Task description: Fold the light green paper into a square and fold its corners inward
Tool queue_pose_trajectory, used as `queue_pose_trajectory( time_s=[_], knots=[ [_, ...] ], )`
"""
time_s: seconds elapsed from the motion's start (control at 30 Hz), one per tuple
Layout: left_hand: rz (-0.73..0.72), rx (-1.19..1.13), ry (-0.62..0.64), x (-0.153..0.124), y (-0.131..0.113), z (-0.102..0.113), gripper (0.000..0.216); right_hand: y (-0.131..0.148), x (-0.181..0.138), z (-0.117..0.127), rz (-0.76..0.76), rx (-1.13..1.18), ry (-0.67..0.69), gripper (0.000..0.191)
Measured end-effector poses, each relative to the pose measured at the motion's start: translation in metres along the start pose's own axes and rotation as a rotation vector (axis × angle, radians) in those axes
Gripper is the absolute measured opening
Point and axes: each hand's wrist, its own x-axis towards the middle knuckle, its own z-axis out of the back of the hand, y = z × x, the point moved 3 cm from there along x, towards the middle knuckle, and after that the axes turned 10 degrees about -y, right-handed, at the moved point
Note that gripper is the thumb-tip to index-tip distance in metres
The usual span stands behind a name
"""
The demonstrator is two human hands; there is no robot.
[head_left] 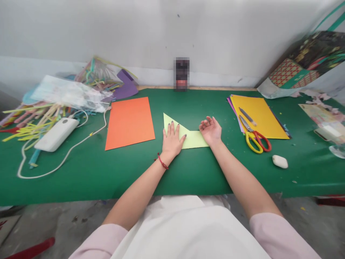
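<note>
A folded sheet of pale yellow-green paper [192, 140] lies on the green table, with a pointed flap standing out at its upper left. My left hand [172, 141] rests flat over the left part of this paper, fingers spread, and a red bracelet circles that wrist. At the paper's right end is my right hand [211, 130], palm turned partly up and fingers loosely curled and apart. Its outer edge touches or hovers just over the paper; I cannot tell which. Nothing shows between its fingers.
Left of the paper lies an orange sheet [130, 124]. Farther left are a white power bank [57, 134] with a cable and a heap of colourful strips. On the right, scissors [252, 135] and a grey pen-like cutter [247, 116] lie on yellow sheets [265, 122], near a white case [280, 161].
</note>
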Motion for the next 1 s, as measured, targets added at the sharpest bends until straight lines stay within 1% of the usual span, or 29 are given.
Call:
queue_pose_trajectory(
  time_s=[0.1,0.23,0.33,0.5,0.57,0.63,0.73,0.83,0.87,0.9,0.97,1.0],
  knots=[
    [0.007,0.015,-0.026,0.0,0.0,0.001,0.064,0.001,-0.002,-0.003,0.001,-0.008,0.002,0.018],
    [0.023,0.019,-0.01,0.0,0.001,0.0,0.065,0.004,-0.009,-0.009,-0.11,0.071,-0.06,0.016],
    [0.039,0.012,0.009,0.001,0.001,0.0,0.063,0.006,-0.015,-0.015,-0.156,0.1,-0.1,0.018],
    [0.057,-0.013,0.025,0.001,0.001,0.001,0.06,0.006,-0.018,-0.017,-0.142,0.049,-0.086,0.015],
    [0.064,-0.044,0.037,0.002,0.002,0.002,0.059,0.007,-0.017,-0.014,-0.114,-0.031,-0.082,0.013],
    [0.076,-0.109,0.064,0.002,0.002,0.005,0.058,0.012,-0.014,-0.008,-0.066,-0.163,-0.119,0.011],
    [0.107,-0.251,0.079,0.002,0.004,0.009,0.053,0.028,-0.009,0.006,0.048,-0.357,-0.258,0.009],
    [0.146,-0.395,-0.003,0.003,0.009,0.015,0.047,0.044,-0.007,0.016,0.076,-0.5,-0.382,0.005],
    [0.158,-0.431,-0.053,0.004,0.012,0.017,0.043,0.048,-0.007,0.017,0.076,-0.555,-0.38,0.003],
    [0.167,-0.455,-0.104,0.005,0.015,0.02,0.039,0.05,-0.008,0.017,0.064,-0.615,-0.348,0.004],
    [0.18,-0.481,-0.164,0.008,0.023,0.025,0.024,0.049,-0.011,0.013,0.018,-0.723,-0.226,0.005],
    [0.182,-0.496,-0.156,0.009,0.027,0.026,0.015,0.047,-0.013,0.01,-0.007,-0.76,-0.162,0.005]
  ],
)
